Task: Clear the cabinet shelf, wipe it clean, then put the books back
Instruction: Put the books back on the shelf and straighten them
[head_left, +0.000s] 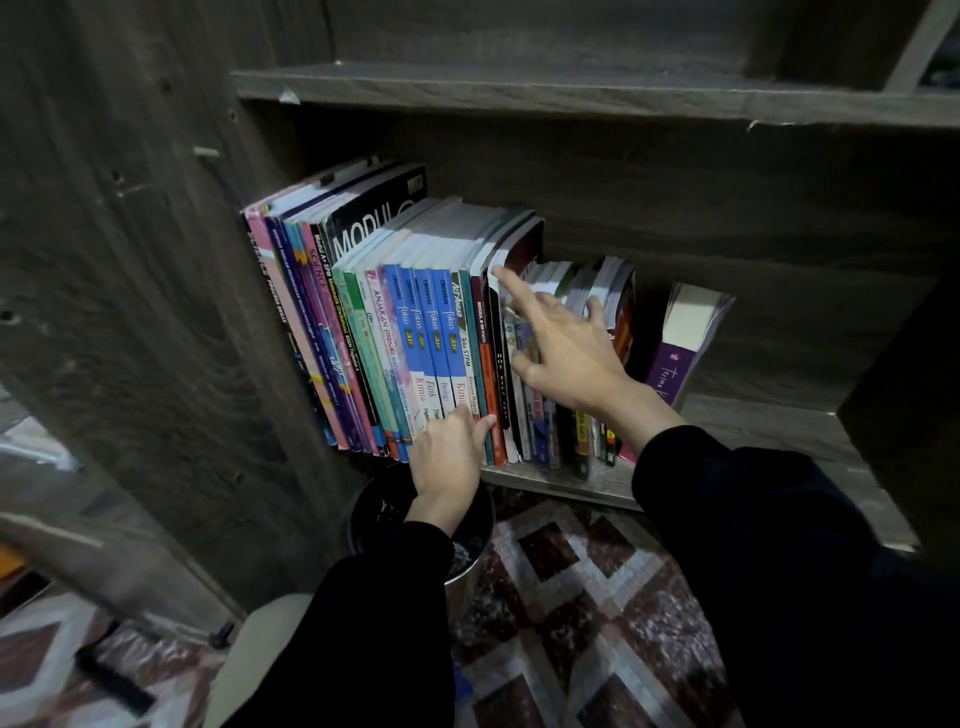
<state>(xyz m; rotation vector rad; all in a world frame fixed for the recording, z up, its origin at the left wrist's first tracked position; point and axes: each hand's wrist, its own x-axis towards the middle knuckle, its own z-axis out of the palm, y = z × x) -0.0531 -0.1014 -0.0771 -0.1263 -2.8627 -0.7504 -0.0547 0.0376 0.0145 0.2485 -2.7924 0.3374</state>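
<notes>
Landmark: four blue fokus spines (431, 332), mid-row on the cabinet shelf (753, 421).
Books (363, 322): upright and tightly packed; taller workbooks left of the blue spines, a shorter clump (566, 415) right of them, one purple book (675, 364) further right, leaning alone.
Left hand (449, 457): just below the blue spines, at the feet of the row; fingers (465, 418) curled against the spines, thumb beside an orange one; true grip or mere touch, cannot tell.
Right hand (566, 353): right of the blue spines, spread and released; forefinger tip on the top edge of a tall dark book, the rest over the short clump; holding nothing.
Weight: probably heavy as a whole block, light singly.
Stiffness: thin softcovers, likely to bow and fan when lifted by one corner.
Surface: glossy covers, likely slippery; middle copies apt to slide out of a squeezed batch.
Hold: small batches, pressed from both ends, support under the lower edges; top edges tipped outward first.
Risk: short clump right of the blue spines likely to topple once unsupported; open bin (363, 499) directly below.
Stage: clearing barely begun.
</notes>
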